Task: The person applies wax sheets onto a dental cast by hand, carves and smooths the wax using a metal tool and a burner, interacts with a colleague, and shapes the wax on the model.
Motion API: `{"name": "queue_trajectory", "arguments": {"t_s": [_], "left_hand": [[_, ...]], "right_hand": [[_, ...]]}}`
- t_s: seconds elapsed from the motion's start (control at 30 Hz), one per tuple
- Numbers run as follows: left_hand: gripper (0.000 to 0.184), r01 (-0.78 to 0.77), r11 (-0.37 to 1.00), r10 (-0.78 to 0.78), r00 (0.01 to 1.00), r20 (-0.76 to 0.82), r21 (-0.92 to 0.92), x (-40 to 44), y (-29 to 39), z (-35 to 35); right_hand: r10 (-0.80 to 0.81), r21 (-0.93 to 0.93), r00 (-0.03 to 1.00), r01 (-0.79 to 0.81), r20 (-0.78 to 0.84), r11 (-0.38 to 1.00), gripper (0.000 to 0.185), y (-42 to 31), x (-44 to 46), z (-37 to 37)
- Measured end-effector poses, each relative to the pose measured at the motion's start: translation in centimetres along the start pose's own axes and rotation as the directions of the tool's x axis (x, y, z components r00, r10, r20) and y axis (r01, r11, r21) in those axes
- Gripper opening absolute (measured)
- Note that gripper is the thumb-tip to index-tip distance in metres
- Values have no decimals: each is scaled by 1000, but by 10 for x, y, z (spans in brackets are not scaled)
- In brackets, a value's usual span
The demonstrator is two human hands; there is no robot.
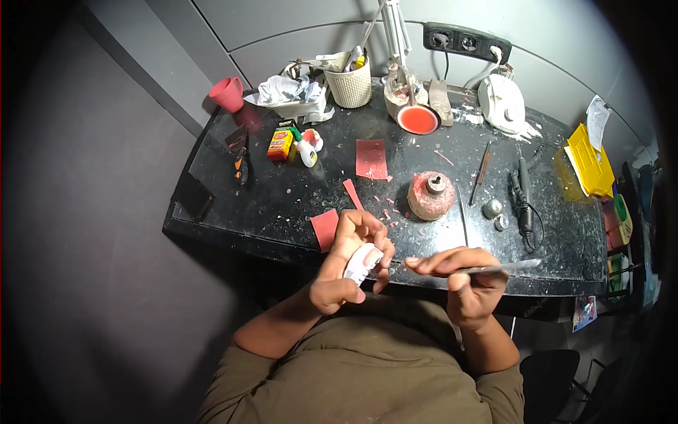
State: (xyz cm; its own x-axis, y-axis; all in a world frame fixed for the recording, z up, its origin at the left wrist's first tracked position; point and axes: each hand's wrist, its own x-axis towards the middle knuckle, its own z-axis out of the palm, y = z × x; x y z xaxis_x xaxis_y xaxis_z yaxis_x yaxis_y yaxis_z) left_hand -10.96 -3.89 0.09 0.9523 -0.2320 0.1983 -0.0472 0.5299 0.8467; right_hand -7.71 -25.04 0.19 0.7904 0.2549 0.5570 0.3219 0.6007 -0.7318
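Observation:
My left hand [330,284] is closed around a white plaster dental model [359,267] with a pink patch on it, just over the table's front edge. My right hand [472,290] grips a slim metal wax spatula [514,266], its flat end pointing right, apart from the model. Beyond the hands stands a wax-smeared spirit burner [429,203] with a metal top. Left of it lie a square pink wax sheet [371,158], a narrow wax strip [352,195] and another wax piece [325,227] near the left fingers. Wax crumbs are scattered between them.
A metal tool [462,212], a brown-handled tool [482,169] and a corded handpiece [523,198] lie on the right. A red-faced round dish [418,120] stands at the back. Leftward are a glue bottle [306,152], a small box [280,144] and a mug [227,94].

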Motion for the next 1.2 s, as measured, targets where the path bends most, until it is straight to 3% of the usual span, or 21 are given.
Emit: {"name": "queue_trajectory", "arguments": {"t_s": [0.1, 0.2, 0.3, 0.4, 0.53, 0.6, 0.67, 0.73, 0.77, 0.8, 0.9, 1.2], "left_hand": [[71, 68, 974, -48, 994, 95, -216, 2, 3, -4], [59, 54, 969, -47, 998, 34, -241, 3, 2, -2], [57, 81, 938, -45, 993, 113, -337, 7, 2, -12], [59, 157, 941, -139, 987, 78, -301, 8, 8, -12], [62, 153, 940, -155, 988, 19, -304, 8, 14, -5], [60, 124, 934, -108, 992, 64, -335, 9, 8, -8], [61, 97, 925, -60, 992, 110, -367, 9, -2, -9], [71, -99, 993, 102, 994, 49, -58, 6, -11, -5], [80, -101, 982, 99, 995, 18, 162, 4, -8, 0], [80, -99, 982, 97, 995, 18, 162, 4, -8, 3], [75, -236, 832, 219, 971, 93, 502, 6, -9, 5], [71, -323, 831, 290, 946, 143, 452, 9, -18, 8]], "right_hand": [[-17, 32, 999, 19, -40, 999, 27, -2, -6, -4], [53, 12, 996, -52, -67, 999, 32, -13, -10, -5], [-110, -310, 993, 117, 41, 944, 24, -7, -4, -8], [-65, -433, 996, 29, -68, 901, 16, -11, -5, -1], [-45, -351, 986, -14, -159, 936, 16, -13, -1, 9], [-70, -565, 998, 60, 3, 823, 16, -17, 1, 2], [-156, -654, 973, 228, 168, 722, 20, -21, 11, 10], [-140, -656, 976, 217, 168, 723, 24, -20, 6, 18], [-159, -674, 971, 240, 181, 699, 25, -19, 5, 22], [-177, -691, 965, 262, 193, 674, 27, -17, 3, 26], [-221, -712, 956, 292, 194, 639, 30, -9, 0, 31], [-251, -696, 938, 346, 240, 629, 26, -2, -1, 32]]}}
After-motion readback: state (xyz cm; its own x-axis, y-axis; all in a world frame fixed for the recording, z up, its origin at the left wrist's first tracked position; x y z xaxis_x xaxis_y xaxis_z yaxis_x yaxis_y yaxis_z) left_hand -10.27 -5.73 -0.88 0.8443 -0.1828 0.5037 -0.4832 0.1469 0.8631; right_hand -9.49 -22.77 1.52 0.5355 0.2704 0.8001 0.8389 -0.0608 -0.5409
